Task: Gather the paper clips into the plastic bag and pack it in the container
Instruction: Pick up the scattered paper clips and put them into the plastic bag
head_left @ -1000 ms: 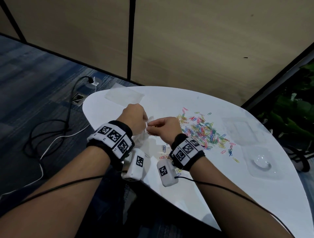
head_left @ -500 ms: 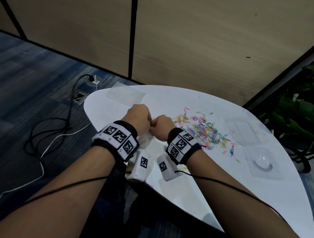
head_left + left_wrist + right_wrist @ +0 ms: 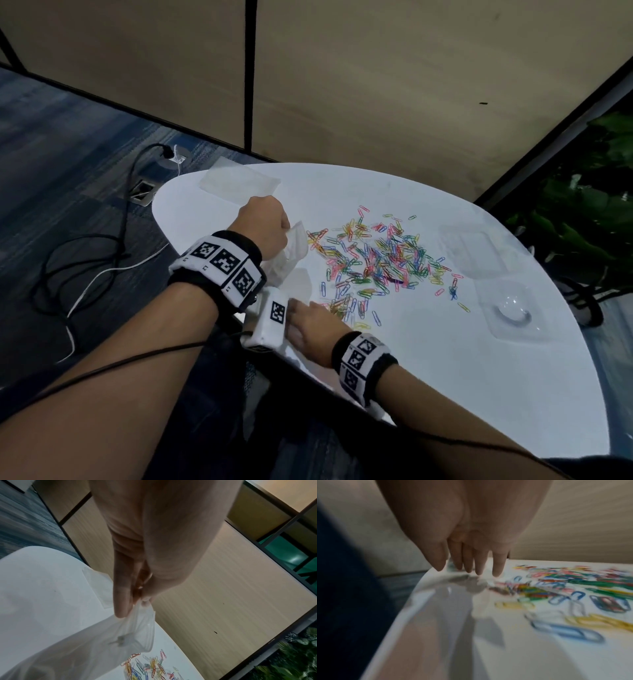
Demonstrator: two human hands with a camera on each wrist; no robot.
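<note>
The left hand (image 3: 262,224) is raised above the near-left part of the white tabletop (image 3: 445,377), with thumb and fingers pinching the top edge of the clear plastic bag (image 3: 291,255). In the left wrist view the bag (image 3: 109,639) hangs from the fingertips (image 3: 122,609) with its mouth gaping toward the paper clips; its lower part trails down toward the near edge of the tabletop. Whether any clips are inside the bag cannot be determined, as the film is cloudy. The right hand (image 3: 313,327) lies low at the near edge of the tabletop, just beside the lower end of the bag, with its fingers extended and slightly spread, holding nothing. In the right wrist view the fingertips (image 3: 498,569) point down at the surface, at the near fringe of the clips; actual contact with the surface cannot be confirmed because the picture is blurred. The coloured paper clips (image 3: 376,260) are scattered loosely across the middle of the tabletop, with a smaller cluster near the right hand at the near edge. Two clear plastic container parts are positioned toward the right edge: a flat rectangular container (image 3: 474,250) farther back, and a container piece with a round domed centre (image 3: 513,313) nearer. A further clear plastic sheet (image 3: 239,181) lies at the far-left edge of the tabletop. Black and white cables (image 3: 102,246) lie on the carpeted floor to the left.
</note>
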